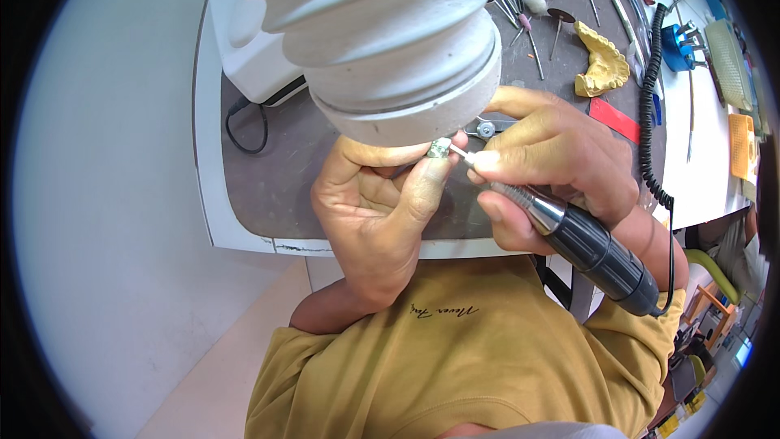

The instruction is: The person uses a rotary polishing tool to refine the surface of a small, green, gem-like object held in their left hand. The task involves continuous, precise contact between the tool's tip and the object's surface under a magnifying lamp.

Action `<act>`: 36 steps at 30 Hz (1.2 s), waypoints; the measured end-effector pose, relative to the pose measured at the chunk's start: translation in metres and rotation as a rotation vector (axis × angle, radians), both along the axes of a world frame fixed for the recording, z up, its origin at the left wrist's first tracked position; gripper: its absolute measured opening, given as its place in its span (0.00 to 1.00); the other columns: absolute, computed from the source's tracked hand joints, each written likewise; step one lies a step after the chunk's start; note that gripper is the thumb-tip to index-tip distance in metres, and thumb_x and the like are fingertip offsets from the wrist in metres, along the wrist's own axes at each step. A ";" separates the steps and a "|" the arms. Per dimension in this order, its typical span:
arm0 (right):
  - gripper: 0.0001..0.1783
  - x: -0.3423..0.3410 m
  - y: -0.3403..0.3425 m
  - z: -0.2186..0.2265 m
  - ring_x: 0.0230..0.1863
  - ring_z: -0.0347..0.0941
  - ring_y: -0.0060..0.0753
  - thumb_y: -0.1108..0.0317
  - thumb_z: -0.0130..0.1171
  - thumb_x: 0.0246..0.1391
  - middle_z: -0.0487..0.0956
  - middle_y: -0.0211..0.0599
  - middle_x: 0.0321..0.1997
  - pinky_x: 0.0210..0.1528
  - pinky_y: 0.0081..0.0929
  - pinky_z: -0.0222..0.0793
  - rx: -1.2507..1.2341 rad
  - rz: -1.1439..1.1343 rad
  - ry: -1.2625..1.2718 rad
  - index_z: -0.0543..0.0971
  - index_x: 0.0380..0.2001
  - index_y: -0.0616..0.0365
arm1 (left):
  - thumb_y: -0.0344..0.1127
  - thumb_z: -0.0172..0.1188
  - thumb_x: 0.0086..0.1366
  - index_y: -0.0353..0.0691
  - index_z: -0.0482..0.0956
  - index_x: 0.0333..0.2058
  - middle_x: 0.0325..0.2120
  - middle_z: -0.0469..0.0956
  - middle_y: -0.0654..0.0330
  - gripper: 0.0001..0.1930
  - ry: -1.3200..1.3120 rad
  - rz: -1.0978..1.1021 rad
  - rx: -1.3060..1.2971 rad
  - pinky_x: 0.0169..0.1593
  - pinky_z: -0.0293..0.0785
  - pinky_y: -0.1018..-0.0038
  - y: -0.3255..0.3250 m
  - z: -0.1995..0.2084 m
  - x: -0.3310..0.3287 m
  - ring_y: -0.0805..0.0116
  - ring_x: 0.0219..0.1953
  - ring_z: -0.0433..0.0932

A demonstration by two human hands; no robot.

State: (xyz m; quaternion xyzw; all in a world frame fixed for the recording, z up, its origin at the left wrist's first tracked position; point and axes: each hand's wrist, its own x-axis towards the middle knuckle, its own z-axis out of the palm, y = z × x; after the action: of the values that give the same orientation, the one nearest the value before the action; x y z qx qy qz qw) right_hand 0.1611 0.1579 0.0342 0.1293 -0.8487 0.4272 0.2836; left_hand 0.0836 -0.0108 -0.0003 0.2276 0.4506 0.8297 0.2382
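Pinched between the thumb and fingers of my left hand (370, 207) is a small dental crown (439, 147), whitish with dark green patches. My right hand (565, 150) is closed around a black and silver rotary handpiece (605, 256), gripped like a pen and slanting down to the right. Its thin bur (460, 153) points left and meets or nearly meets the crown's right side; contact is too small to tell. Just above both hands hangs the round mouth of a white ribbed suction hose (398, 73), which hides some of the left fingertips.
Behind my right fingers lies a metal caliper-like tool (486, 128). A yellow plaster dental model (603, 65), a red strip (615, 119) and several loose burs (528, 28) lie at the back right. A black coiled cord (647, 106) hangs beside them. A white machine (248, 49) stands back left.
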 end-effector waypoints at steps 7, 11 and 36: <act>0.14 0.001 0.000 -0.004 0.41 0.82 0.47 0.76 0.68 0.49 0.82 0.37 0.33 0.54 0.47 0.75 -0.028 0.009 -0.004 0.79 0.40 0.61 | 0.19 0.56 0.66 0.37 0.74 0.43 0.47 0.75 0.53 0.09 0.003 -0.001 0.001 0.54 0.78 0.69 0.000 0.000 0.000 0.64 0.49 0.80; 0.14 0.002 0.001 -0.002 0.40 0.81 0.46 0.76 0.69 0.49 0.82 0.37 0.33 0.54 0.47 0.75 -0.022 0.009 -0.018 0.79 0.41 0.61 | 0.19 0.56 0.66 0.37 0.74 0.43 0.47 0.75 0.53 0.09 -0.019 -0.005 0.009 0.53 0.78 0.69 0.001 0.001 0.000 0.64 0.49 0.80; 0.14 0.000 -0.001 -0.002 0.39 0.82 0.49 0.76 0.69 0.48 0.81 0.41 0.31 0.49 0.45 0.79 -0.037 -0.005 0.057 0.79 0.39 0.63 | 0.19 0.52 0.68 0.37 0.71 0.43 0.47 0.73 0.54 0.08 -0.042 -0.045 0.006 0.53 0.80 0.68 -0.001 0.003 0.000 0.64 0.50 0.80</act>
State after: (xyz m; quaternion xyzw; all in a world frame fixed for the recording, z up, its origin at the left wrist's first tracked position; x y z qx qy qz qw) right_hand 0.1606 0.1569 0.0325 0.1339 -0.8325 0.4384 0.3111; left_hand 0.0831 -0.0123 0.0030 0.2209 0.4381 0.8300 0.2653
